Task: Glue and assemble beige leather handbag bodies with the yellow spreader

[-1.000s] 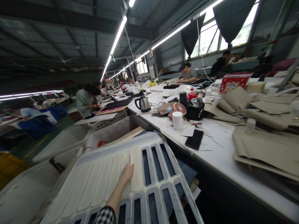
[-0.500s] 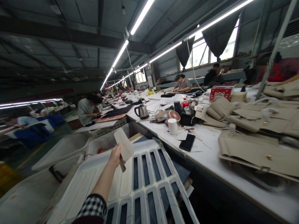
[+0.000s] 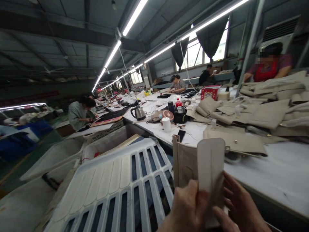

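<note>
Low on the right, my left hand (image 3: 185,204) is closed around a folded beige leather piece (image 3: 185,161), whose left flap stands upright. In front of that piece is a pale, round-ended strip (image 3: 210,158), also held upright. My right hand (image 3: 241,206) has its thumb and fingers bent about the strip's lower right edge; the exact contact is partly hidden and blurred. Left of my hands lies a white slotted plastic tray (image 3: 129,190). Several pale strips (image 3: 102,180) lie side by side on its upper left part, while dark gaps show through other slots.
A white-topped table (image 3: 272,170) runs along the right, bearing stacked beige leather bag parts (image 3: 241,138), a phone (image 3: 181,134), a white roll (image 3: 166,125), a small fan (image 3: 168,115) and a kettle (image 3: 138,113). Plastic bins (image 3: 48,158) stand left. Co-workers (image 3: 80,112) work farther off.
My left hand has moved from above the tray to the lower right with the pale strip. My right hand has come into view beside it. The camera view has turned right.
</note>
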`<state>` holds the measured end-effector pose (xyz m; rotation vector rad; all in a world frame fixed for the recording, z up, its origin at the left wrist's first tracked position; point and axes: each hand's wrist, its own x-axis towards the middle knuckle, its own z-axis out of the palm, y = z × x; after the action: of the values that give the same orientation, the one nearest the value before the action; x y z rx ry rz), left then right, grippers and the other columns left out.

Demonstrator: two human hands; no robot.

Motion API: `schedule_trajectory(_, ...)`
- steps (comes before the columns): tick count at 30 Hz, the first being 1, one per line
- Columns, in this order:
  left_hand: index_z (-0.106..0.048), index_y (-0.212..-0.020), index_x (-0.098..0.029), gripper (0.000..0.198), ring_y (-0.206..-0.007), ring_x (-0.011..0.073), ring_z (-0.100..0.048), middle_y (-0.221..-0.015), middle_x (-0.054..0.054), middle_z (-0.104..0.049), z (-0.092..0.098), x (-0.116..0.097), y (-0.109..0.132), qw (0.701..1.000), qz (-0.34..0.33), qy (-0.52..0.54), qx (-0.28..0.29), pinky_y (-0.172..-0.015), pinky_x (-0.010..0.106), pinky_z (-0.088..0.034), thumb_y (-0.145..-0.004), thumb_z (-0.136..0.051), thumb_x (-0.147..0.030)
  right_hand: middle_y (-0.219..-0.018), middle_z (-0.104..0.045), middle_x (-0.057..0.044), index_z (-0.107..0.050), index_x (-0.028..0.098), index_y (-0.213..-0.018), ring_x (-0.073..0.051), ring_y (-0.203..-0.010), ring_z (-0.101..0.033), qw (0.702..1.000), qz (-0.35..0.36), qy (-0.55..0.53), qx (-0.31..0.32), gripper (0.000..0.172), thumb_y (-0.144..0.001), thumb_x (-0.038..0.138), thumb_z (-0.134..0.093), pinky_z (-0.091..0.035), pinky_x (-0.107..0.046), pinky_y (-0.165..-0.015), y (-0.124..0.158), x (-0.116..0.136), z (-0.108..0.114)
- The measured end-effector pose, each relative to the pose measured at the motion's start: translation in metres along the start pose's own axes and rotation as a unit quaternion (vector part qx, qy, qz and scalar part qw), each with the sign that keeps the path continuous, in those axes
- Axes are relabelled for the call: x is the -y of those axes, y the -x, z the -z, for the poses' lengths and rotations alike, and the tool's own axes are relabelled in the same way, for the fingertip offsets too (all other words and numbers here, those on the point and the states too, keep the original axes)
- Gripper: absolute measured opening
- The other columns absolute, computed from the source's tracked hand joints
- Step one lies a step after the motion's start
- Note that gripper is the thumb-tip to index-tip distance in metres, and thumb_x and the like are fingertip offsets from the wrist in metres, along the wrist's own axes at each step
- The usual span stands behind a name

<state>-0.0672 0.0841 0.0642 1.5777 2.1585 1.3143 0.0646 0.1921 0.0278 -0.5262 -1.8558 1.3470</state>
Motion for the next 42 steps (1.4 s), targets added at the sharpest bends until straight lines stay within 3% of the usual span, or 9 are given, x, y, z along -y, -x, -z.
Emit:
schedule_trajectory(3, -0.052, -0.105, -0.021, 0.014, -0.071, 0.0205, -0.064, -0.083, 0.007, -0.066, -0.024, -0.035, 0.0, 0.992, -0.034, 0.057, 0.105, -0.062, 0.028, -0.046, -0.094, -0.048, -0.029, -0.139, -0.049, -0.012, -0.035, 0.024, -0.145, -0.029, -0.116, -0.056, 0.996, 0.003, 0.07, -0.048, 0.079, -0.079, 0.049, -0.069, -0.055, -0.029, -0.086, -0.001, 0.028, 0.031)
schedule_trajectory(8, -0.048, -0.132, -0.026, 0.043, -0.089, 0.0179, -0.066, -0.102, 0.003, -0.068, -0.028, -0.07, -0.009, 0.955, -0.072, 0.2, 0.207, -0.079, 0.026, -0.052, -0.09, -0.058, -0.019, -0.129, -0.054, -0.008, -0.043, 0.023, -0.139, -0.027, -0.112, -0.053, 0.989, 0.043, 0.116, -0.084, 0.074, -0.076, 0.044, -0.074, -0.05, -0.038, -0.092, -0.009, 0.061, 0.09)
schedule_trajectory(15, -0.051, -0.128, -0.028, 0.045, -0.069, 0.0089, -0.056, -0.11, 0.003, -0.061, -0.051, -0.041, -0.009, 0.977, -0.027, 0.188, -0.097, -0.062, 0.022, -0.049, -0.086, -0.067, -0.022, -0.135, -0.048, -0.008, -0.041, 0.028, -0.141, -0.029, -0.115, -0.05, 0.937, 0.114, 0.267, -0.192, 0.082, -0.07, 0.037, -0.081, -0.048, -0.046, -0.095, 0.0, 0.06, 0.173)
schedule_trajectory(20, -0.036, -0.142, -0.034, 0.07, -0.1, 0.0176, -0.059, -0.14, 0.007, -0.047, -0.077, -0.015, -0.02, 0.98, 0.0, 0.185, -0.07, -0.083, 0.031, -0.052, -0.082, -0.071, -0.028, -0.132, -0.049, -0.011, -0.039, 0.024, -0.142, -0.031, -0.12, -0.048, 0.909, 0.146, 0.344, -0.187, 0.081, -0.073, 0.035, -0.078, -0.044, -0.049, -0.102, 0.015, 0.039, 0.168)
schedule_trajectory(25, -0.024, -0.148, -0.036, 0.085, -0.103, 0.0183, -0.06, -0.138, 0.007, -0.05, -0.088, -0.004, -0.031, 0.972, 0.008, 0.229, -0.06, -0.091, 0.035, -0.05, -0.08, -0.073, -0.027, -0.134, -0.046, -0.014, -0.033, 0.022, -0.146, -0.031, -0.125, -0.046, 0.9, 0.174, 0.367, -0.161, 0.078, -0.079, 0.03, -0.073, -0.044, -0.048, -0.103, 0.02, 0.013, 0.144)
schedule_trajectory(32, -0.056, -0.119, -0.027, 0.035, -0.09, 0.0164, -0.063, -0.099, 0.0, -0.068, -0.092, 0.021, -0.033, 0.985, 0.035, 0.165, 0.021, -0.086, 0.03, -0.049, -0.086, -0.066, -0.027, -0.137, -0.045, -0.016, -0.025, 0.021, -0.15, -0.033, -0.122, -0.047, 0.878, 0.169, 0.437, -0.1, 0.079, -0.083, 0.024, -0.066, -0.045, -0.05, -0.098, 0.038, -0.019, 0.141)
schedule_trajectory(37, -0.065, -0.106, -0.024, 0.02, -0.112, 0.0226, -0.057, -0.117, 0.006, -0.063, -0.109, 0.046, -0.022, 0.987, 0.013, 0.138, 0.084, -0.099, 0.036, -0.043, -0.089, -0.062, -0.032, -0.138, -0.046, -0.018, -0.025, 0.018, -0.151, -0.034, -0.117, -0.049, 0.823, 0.163, 0.544, -0.001, 0.073, -0.088, 0.023, -0.061, -0.044, -0.049, -0.09, 0.05, -0.024, 0.159)
schedule_trajectory(40, -0.06, -0.12, -0.024, 0.036, -0.125, 0.0261, -0.049, -0.132, 0.008, -0.056, -0.127, 0.068, -0.012, 0.968, 0.086, 0.22, 0.082, -0.105, 0.039, -0.038, -0.089, -0.059, -0.043, -0.143, -0.045, -0.017, -0.026, 0.017, -0.151, -0.033, -0.116, -0.049, 0.781, 0.158, 0.602, 0.051, 0.067, -0.091, 0.018, -0.056, -0.042, -0.047, -0.088, 0.052, -0.023, 0.163)
schedule_trajectory(42, -0.057, -0.126, -0.022, 0.048, -0.126, 0.028, -0.05, -0.133, 0.01, -0.057, -0.142, 0.084, -0.004, 0.923, 0.193, 0.323, 0.078, -0.106, 0.041, -0.038, -0.09, -0.054, -0.054, -0.146, -0.042, -0.016, -0.027, 0.017, -0.15, -0.033, -0.116, -0.049, 0.768, 0.148, 0.62, 0.064, 0.065, -0.092, 0.018, -0.055, -0.042, -0.046, -0.089, 0.052, -0.024, 0.161)
